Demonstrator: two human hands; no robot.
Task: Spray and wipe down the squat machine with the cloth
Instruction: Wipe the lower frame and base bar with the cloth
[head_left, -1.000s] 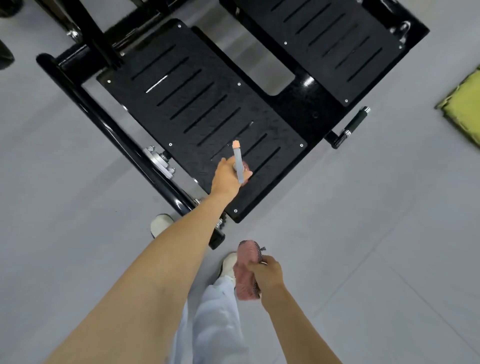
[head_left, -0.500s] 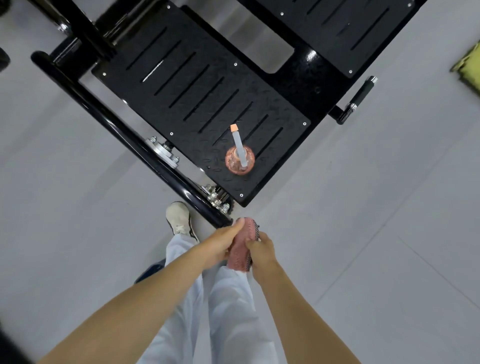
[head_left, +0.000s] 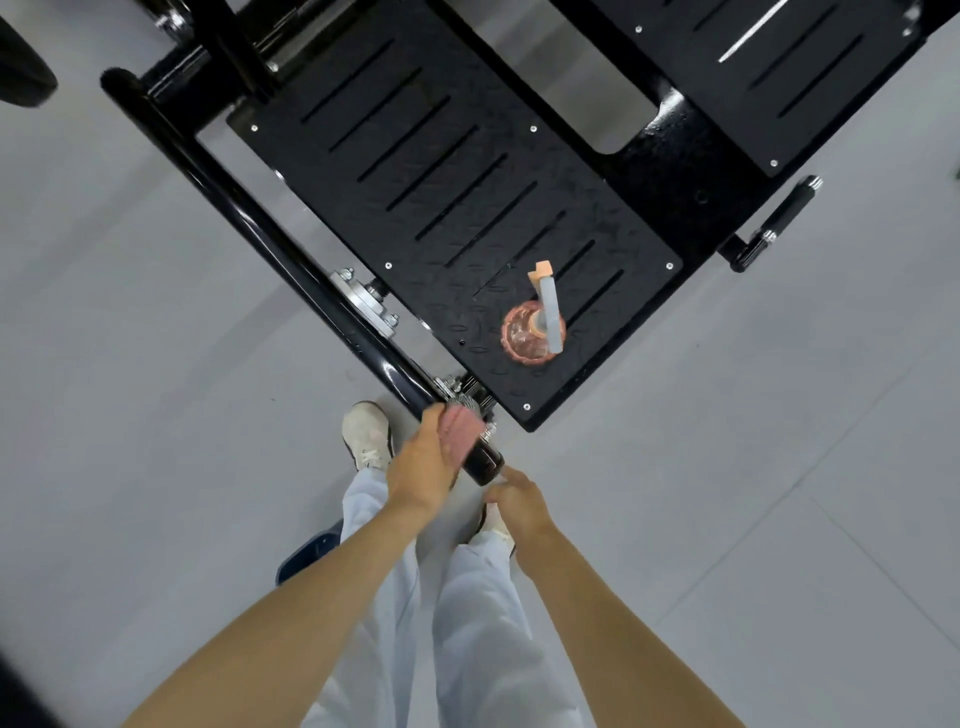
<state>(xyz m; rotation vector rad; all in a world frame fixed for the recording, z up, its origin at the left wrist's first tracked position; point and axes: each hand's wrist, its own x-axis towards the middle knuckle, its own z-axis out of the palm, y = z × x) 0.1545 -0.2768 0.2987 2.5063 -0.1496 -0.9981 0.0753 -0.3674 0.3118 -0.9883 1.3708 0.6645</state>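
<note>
Spray bottle on footplate; left hand grips cloth on frame tube beside footplate; right hand loose, empty; wiping looks barely begun.

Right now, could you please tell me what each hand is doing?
Left hand: holds the pink cloth against the end of the black bar.
Right hand: open, holding nothing, fingers loosely curled beside the bar end.

Both bare forearms reach forward and down, converging at the wrists. The left hand, back uppermost, curls its fingers over the cloth. The right hand lies just beside it, fingers loosely bent, holding nothing; fingertip contact is indeterminate.
</note>
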